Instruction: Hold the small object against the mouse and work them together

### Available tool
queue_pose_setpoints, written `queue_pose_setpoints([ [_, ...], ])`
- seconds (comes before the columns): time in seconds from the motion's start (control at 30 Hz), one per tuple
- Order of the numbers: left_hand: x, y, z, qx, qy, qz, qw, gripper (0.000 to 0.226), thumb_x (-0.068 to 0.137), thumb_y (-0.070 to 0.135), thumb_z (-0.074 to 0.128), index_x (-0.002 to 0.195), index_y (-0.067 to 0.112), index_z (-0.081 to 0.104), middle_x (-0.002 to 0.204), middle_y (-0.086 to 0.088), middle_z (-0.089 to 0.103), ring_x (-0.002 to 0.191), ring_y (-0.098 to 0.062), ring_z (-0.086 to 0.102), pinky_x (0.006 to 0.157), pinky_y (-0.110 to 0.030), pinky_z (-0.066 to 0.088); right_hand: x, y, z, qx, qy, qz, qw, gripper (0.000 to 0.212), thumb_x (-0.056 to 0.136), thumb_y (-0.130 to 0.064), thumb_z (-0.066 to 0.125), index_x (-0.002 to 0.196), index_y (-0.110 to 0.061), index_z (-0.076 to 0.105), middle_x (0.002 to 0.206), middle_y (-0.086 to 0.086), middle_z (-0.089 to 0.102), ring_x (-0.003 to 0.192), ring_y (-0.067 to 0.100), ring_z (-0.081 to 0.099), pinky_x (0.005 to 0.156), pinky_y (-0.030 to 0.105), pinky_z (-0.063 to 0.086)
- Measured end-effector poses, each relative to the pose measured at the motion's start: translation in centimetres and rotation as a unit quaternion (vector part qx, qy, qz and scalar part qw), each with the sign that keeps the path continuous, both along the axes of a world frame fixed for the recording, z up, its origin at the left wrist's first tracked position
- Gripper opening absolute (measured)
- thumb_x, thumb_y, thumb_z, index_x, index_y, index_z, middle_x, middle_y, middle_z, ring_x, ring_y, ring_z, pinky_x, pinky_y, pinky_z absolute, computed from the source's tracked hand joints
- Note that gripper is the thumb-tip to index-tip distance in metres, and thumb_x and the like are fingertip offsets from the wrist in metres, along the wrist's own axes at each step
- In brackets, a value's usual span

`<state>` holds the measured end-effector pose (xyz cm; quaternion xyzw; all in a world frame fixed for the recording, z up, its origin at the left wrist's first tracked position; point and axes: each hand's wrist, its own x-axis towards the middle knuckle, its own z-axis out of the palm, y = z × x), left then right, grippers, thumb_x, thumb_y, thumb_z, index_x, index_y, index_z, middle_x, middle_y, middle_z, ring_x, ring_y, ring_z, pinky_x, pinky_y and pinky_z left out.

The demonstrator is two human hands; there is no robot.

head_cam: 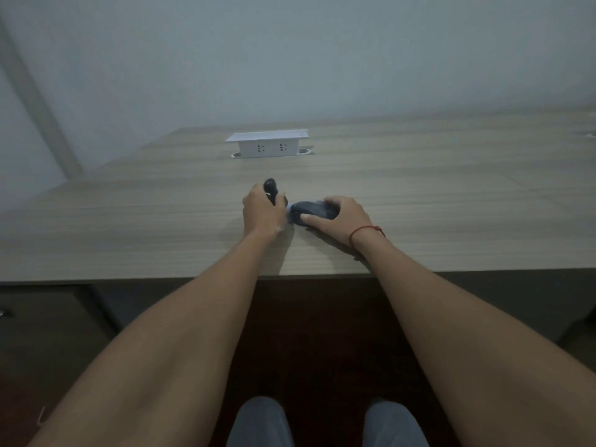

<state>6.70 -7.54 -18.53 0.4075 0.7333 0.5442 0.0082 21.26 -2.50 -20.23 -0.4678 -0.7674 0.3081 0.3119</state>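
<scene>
My left hand (262, 211) grips a small black object with a rounded top (270, 186), held upright on the wooden desk (419, 201); most of it is hidden in my fist. My right hand (342, 215) curls over a dark computer mouse (309, 211) lying on the desk, thumb along its near side. The two hands are close together, the black object almost touching the mouse's left end, where something pale shows (289, 208). A red string is tied round my right wrist (364, 233).
A white pop-up socket box (267, 145) stands raised at the back middle of the desk, against a plain wall. The desk's front edge (129, 279) runs across below my hands. My knees (261, 421) show underneath. A dark cabinet sits lower left.
</scene>
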Motion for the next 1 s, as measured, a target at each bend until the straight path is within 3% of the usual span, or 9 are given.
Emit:
queue_pose_setpoints([
  [0.1, -0.1, 0.2, 0.5, 0.02, -0.018, 0.014, 1.0, 0.025, 0.09, 0.022, 0.06, 0.106, 0.003, 0.062, 0.107, -0.016, 0.067, 0.09, -0.023, 0.062, 0.074, -0.028, 0.045, 0.0, 0.2, 0.1, -0.004, 0.034, -0.012, 0.999, 0.067, 0.066, -0.066, 0.056, 0.115, -0.021, 0.064, 0.116, 0.003, 0.066, 0.108, 0.026, 0.059, 0.095, 0.046, 0.048],
  [0.2, 0.3, 0.1, 0.4, 0.045, -0.041, 0.031, 0.998, 0.026, 0.088, 0.022, 0.061, 0.105, 0.002, 0.064, 0.104, -0.015, 0.068, 0.096, -0.026, 0.064, 0.079, -0.03, 0.05, 0.0, 0.4, -0.1, -0.005, 0.047, -0.018, 0.999, 0.056, 0.074, -0.057, 0.062, 0.117, -0.021, 0.064, 0.118, 0.003, 0.066, 0.11, 0.025, 0.059, 0.096, 0.045, 0.048],
  [0.37, 0.5, -0.3, -0.6, 0.03, -0.054, -0.015, 0.998, 0.024, 0.086, 0.022, 0.064, 0.101, 0.004, 0.065, 0.099, -0.013, 0.069, 0.088, -0.022, 0.065, 0.079, -0.031, 0.055, -0.4, 0.7, -0.3, 0.01, 0.058, -0.064, 0.996, 0.052, 0.077, -0.056, 0.064, 0.112, -0.019, 0.067, 0.113, 0.006, 0.069, 0.106, 0.026, 0.062, 0.092, 0.043, 0.05],
  [0.5, 0.3, -0.7, 0.1, 0.002, -0.076, -0.087, 0.993, 0.011, 0.082, 0.021, 0.071, 0.089, 0.013, 0.068, 0.085, -0.002, 0.068, 0.074, -0.01, 0.065, 0.071, -0.02, 0.054, -0.6, 0.7, -0.1, 0.014, 0.079, -0.096, 0.992, 0.044, 0.08, -0.051, 0.066, 0.106, -0.016, 0.07, 0.107, 0.008, 0.071, 0.098, 0.026, 0.065, 0.088, 0.042, 0.053],
  [0.57, -0.1, -0.9, 0.3, -0.025, -0.134, -0.141, 0.981, 0.009, 0.08, 0.019, 0.074, 0.082, 0.016, 0.066, 0.09, -0.008, 0.073, 0.082, -0.02, 0.072, 0.079, -0.034, 0.061, -0.7, 0.6, -0.1, 0.013, 0.083, -0.112, 0.99, 0.043, 0.082, -0.049, 0.066, 0.109, -0.015, 0.069, 0.107, 0.008, 0.071, 0.097, 0.026, 0.065, 0.087, 0.042, 0.054],
  [0.63, -0.5, -1.0, 0.5, -0.046, -0.183, -0.156, 0.969, 0.018, 0.079, 0.018, 0.076, 0.09, 0.008, 0.068, 0.096, -0.018, 0.073, 0.087, -0.028, 0.073, 0.082, -0.043, 0.061, -0.6, 0.5, -0.1, 0.01, 0.087, -0.116, 0.989, 0.043, 0.082, -0.047, 0.066, 0.11, -0.015, 0.069, 0.107, 0.008, 0.071, 0.098, 0.025, 0.065, 0.087, 0.042, 0.054],
  [0.73, -0.5, -0.5, 1.0, -0.046, -0.155, -0.093, 0.982, 0.023, 0.08, 0.018, 0.074, 0.097, 0.002, 0.069, 0.098, -0.017, 0.072, 0.091, -0.028, 0.071, 0.087, -0.038, 0.058, -0.3, 0.4, -0.1, 0.003, 0.09, -0.104, 0.99, 0.044, 0.081, -0.047, 0.068, 0.112, -0.016, 0.069, 0.11, 0.007, 0.071, 0.1, 0.024, 0.065, 0.089, 0.041, 0.053],
  [0.8, 0.3, -0.4, 1.3, -0.033, -0.131, -0.056, 0.989, 0.02, 0.083, 0.018, 0.071, 0.095, 0.003, 0.07, 0.095, -0.014, 0.071, 0.09, -0.026, 0.069, 0.082, -0.03, 0.055, -0.3, 0.3, 0.0, 0.003, 0.082, -0.101, 0.992, 0.045, 0.081, -0.048, 0.067, 0.114, -0.016, 0.068, 0.11, 0.007, 0.07, 0.101, 0.024, 0.064, 0.089, 0.043, 0.053],
  [1.0, 1.4, -1.4, 0.9, -0.051, -0.213, -0.172, 0.96, 0.008, 0.087, 0.012, 0.069, 0.082, 0.006, 0.065, 0.102, -0.025, 0.071, 0.097, -0.037, 0.071, 0.082, -0.043, 0.061, -0.4, 0.5, -0.1, 0.006, 0.079, -0.146, 0.986, 0.045, 0.088, -0.043, 0.061, 0.118, -0.01, 0.062, 0.115, 0.014, 0.066, 0.102, 0.03, 0.062, 0.08, 0.033, 0.046],
])
